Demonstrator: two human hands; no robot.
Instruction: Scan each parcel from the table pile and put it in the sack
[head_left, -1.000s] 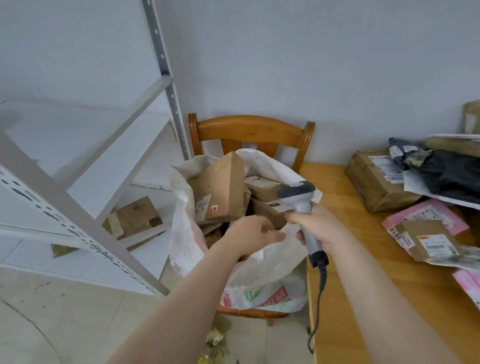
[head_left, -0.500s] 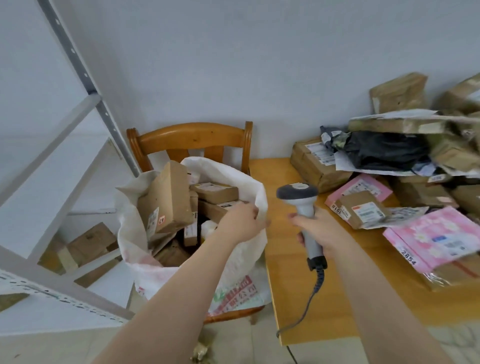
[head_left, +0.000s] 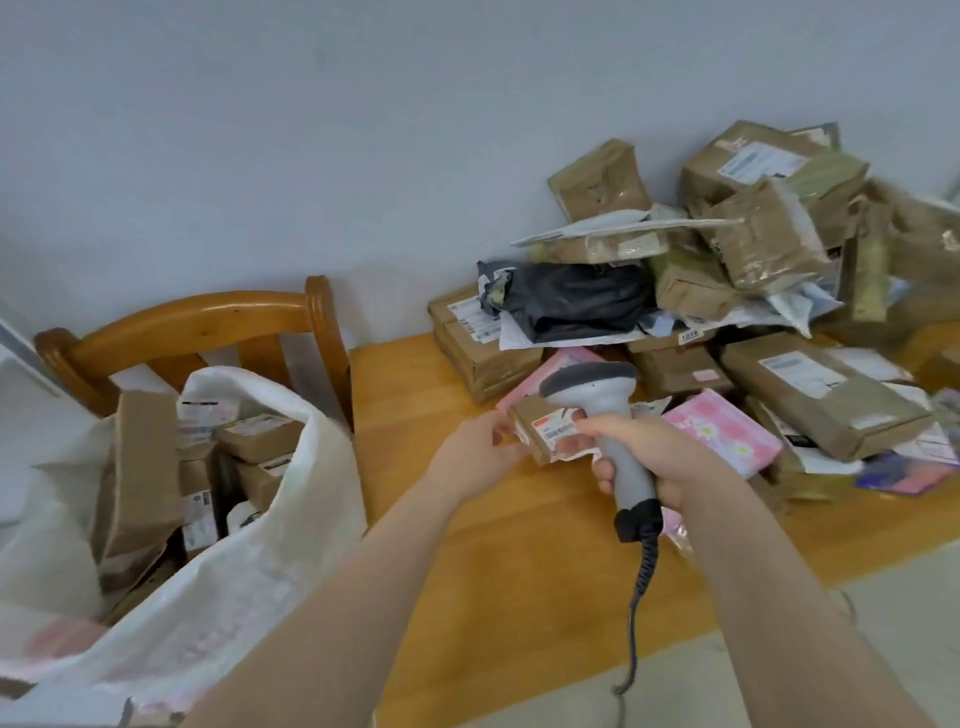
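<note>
1. The small parcel (head_left: 540, 434) is a flat brown cardboard box. Its top face carries a white barcode label with a red strip, and ragged pale paper shows along its lower edge.
2. The left hand (head_left: 483, 452) pinches the parcel's left end with curled fingers. The box runs rightward from that grip, and its far end sits behind the right hand's fingers. I cannot tell whether it is lifted off the table (head_left: 467, 561), a glossy orange wooden top.
3. The right hand (head_left: 657, 460) is clenched round the smooth grey plastic handle of the scanner (head_left: 597, 387). The scanner's darker rounded head rises above the fist, directly over the parcel. A coiled black cable hangs below the fist.
4. Beyond and right of both hands rises the pile (head_left: 769, 244) of crinkled, taped brown cartons. It includes a glossy black plastic bag (head_left: 576, 304), and a pink flowered mailer (head_left: 722, 436) lies just right of the right hand.
5. Well left of the left hand stands the white woven sack (head_left: 249, 561), its mouth open and brown boxes inside. A curved wooden chair (head_left: 197, 319) is behind it.
</note>
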